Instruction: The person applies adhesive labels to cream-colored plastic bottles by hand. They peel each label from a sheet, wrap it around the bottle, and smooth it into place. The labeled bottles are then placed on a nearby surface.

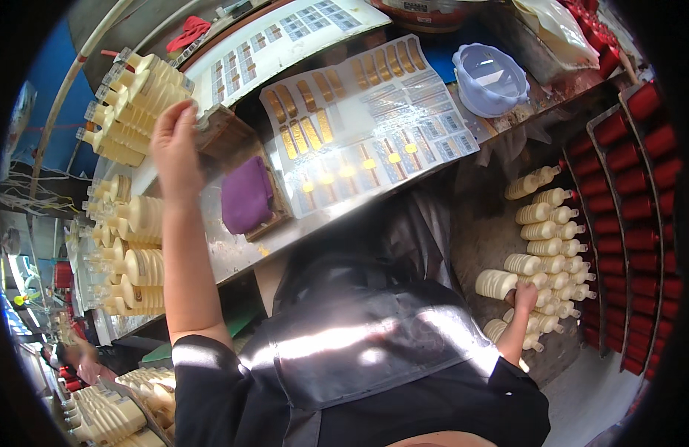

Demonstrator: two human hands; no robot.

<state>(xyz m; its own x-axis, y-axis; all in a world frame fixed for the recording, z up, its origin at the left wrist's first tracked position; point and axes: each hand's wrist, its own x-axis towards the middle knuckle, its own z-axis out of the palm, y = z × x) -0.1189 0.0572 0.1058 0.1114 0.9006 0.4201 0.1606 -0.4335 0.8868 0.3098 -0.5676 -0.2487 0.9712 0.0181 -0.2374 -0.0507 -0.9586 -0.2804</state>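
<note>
My left hand [176,145] is raised at the left end of the bench, beside a cluster of cream ribbed bottles [139,100]. Its fingers are bent and pressed together; whatever may be between them is too small to make out. Far to the right, my right hand [525,296] reaches down and grips a cream bottle [496,284] by its neck end, among many similar bottles [542,231] lying in rows. Between my arms, a sheet of gold and silver stickers [374,112] lies on the bench near a folded purple cloth [247,195].
A second sticker sheet [285,33] lies farther back. At the far right of the bench stands a pale blue bowl [492,78]. Racks of red items [627,194] border the right side. More cream bottles [139,242] fill the left, and others [109,410] lie lower left.
</note>
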